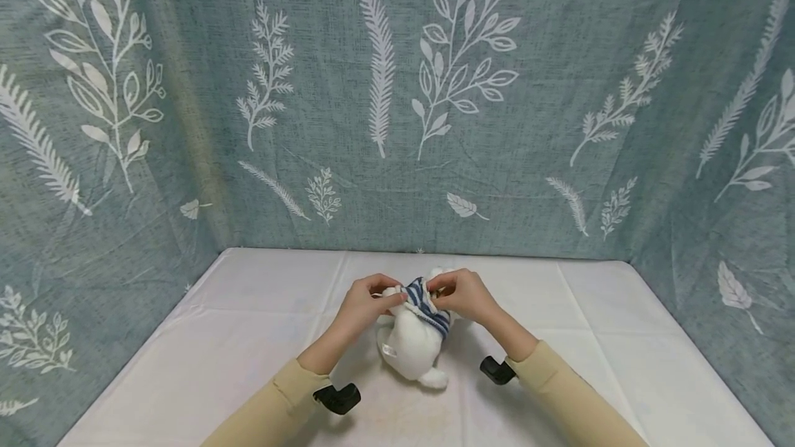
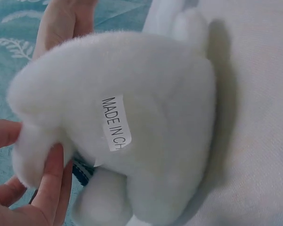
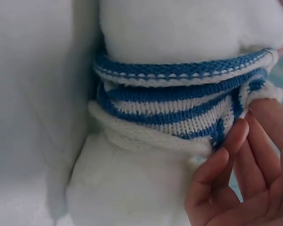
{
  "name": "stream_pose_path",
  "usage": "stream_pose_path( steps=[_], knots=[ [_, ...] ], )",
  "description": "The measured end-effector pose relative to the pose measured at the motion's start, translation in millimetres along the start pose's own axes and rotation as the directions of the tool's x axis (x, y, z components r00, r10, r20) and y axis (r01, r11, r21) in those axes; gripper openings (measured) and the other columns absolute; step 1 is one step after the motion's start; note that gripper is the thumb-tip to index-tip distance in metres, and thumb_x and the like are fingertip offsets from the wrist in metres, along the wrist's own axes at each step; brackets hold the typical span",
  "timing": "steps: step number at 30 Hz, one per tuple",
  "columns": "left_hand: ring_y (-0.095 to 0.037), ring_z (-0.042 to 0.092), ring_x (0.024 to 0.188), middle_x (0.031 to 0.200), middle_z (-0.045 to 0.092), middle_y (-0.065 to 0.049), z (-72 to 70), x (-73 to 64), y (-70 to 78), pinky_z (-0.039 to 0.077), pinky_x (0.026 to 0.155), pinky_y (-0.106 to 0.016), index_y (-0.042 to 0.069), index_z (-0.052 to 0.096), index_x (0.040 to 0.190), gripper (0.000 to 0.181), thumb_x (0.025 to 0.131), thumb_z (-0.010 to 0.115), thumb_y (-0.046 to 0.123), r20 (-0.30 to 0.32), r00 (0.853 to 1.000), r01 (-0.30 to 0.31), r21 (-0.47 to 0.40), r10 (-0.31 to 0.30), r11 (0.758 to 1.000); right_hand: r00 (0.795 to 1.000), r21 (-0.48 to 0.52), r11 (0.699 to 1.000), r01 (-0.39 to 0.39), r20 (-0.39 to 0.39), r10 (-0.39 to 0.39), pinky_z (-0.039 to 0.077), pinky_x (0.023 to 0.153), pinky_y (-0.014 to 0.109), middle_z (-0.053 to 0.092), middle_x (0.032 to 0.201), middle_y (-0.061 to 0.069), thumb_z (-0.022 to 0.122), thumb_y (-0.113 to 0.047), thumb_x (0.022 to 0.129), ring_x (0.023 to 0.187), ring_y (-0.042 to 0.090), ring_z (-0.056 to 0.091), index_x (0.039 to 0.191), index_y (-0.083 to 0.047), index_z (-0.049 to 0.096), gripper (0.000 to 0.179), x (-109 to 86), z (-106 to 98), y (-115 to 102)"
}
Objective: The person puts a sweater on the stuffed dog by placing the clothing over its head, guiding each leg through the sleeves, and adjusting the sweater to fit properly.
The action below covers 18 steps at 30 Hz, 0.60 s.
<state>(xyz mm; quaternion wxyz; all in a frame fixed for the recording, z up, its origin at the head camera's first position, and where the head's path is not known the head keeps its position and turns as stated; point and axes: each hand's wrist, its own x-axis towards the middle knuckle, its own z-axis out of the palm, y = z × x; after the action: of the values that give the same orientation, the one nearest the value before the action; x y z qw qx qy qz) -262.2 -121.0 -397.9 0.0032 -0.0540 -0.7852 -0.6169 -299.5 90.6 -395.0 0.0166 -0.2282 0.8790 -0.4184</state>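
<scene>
A white plush toy lies on the table, wearing a blue-and-white striped knitted garment around its middle. With curled fingers, my left hand grips a stubby limb of the toy. On the garment's edge, my right hand pinches the knit between thumb and fingers. A label printed "MADE IN CH", its end cut off, is on the toy's body. The toy's face is hidden in every view.
A white cloth covers the table under the toy. Blue-green curtains with white leaf prints rise behind and at both sides. Dark wrist devices sit below both sleeves.
</scene>
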Motion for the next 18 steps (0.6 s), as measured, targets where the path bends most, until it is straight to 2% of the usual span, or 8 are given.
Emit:
stream_pose_path(
  steps=[4, 7, 12, 18],
  knots=[
    [-0.013, 0.06, 0.079, 0.103, 0.067, -0.009, 1.3, 2.1, -1.6, 0.056, 0.072, -0.037, 0.004, 0.07, 0.101, 0.021, 0.082, 0.073, 0.013, 0.009, 1.0, 0.004, -0.012, -0.004, 1.0, 0.997, -0.008, 0.998, 0.058, 0.059, -0.058, 0.047, 0.059, 0.023, 0.072, 0.09, 0.008, 0.071, -0.001, 0.077, 0.065, 0.008, 0.055, 0.106, -0.005, 0.072, 0.03, 3.2, 1.6, 0.9],
    [-0.013, 0.06, 0.08, 0.104, 0.067, -0.009, 2.3, 3.5, -3.1, 0.055, 0.072, -0.035, 0.004, 0.07, 0.1, 0.021, 0.082, 0.073, 0.012, 0.012, 1.0, 0.008, -0.021, -0.008, 1.0, 0.994, -0.001, 0.997, 0.073, 0.083, -0.073, 0.042, 0.055, 0.022, 0.07, 0.085, 0.006, 0.07, -0.001, 0.076, 0.059, 0.008, 0.048, 0.107, -0.006, 0.072, 0.031, 5.0, 4.4, 3.2],
    [-0.012, 0.059, 0.08, 0.102, 0.066, -0.011, 2.9, 4.1, -5.7, 0.055, 0.073, -0.037, 0.002, 0.069, 0.101, 0.021, 0.082, 0.073, 0.011, 0.024, 1.0, 0.015, -0.04, -0.014, 0.999, 0.994, -0.001, 0.998, 0.061, 0.087, -0.06, 0.036, 0.052, 0.022, 0.069, 0.086, 0.003, 0.069, 0.001, 0.075, 0.058, 0.009, 0.042, 0.106, -0.008, 0.072, 0.033, 4.8, 8.9, 3.3],
    [-0.011, 0.058, 0.076, 0.097, 0.066, -0.013, 1.7, 4.1, -5.9, 0.055, 0.074, -0.039, 0.002, 0.069, 0.102, 0.024, 0.081, 0.074, 0.012, 0.027, 1.0, 0.009, -0.05, -0.008, 0.999, 0.991, -0.066, 0.991, 0.115, 0.081, -0.11, 0.034, 0.051, 0.021, 0.07, 0.088, 0.002, 0.068, 0.001, 0.075, 0.057, 0.01, 0.041, 0.105, -0.01, 0.073, 0.032, 5.3, 11.0, -1.1]
  ],
)
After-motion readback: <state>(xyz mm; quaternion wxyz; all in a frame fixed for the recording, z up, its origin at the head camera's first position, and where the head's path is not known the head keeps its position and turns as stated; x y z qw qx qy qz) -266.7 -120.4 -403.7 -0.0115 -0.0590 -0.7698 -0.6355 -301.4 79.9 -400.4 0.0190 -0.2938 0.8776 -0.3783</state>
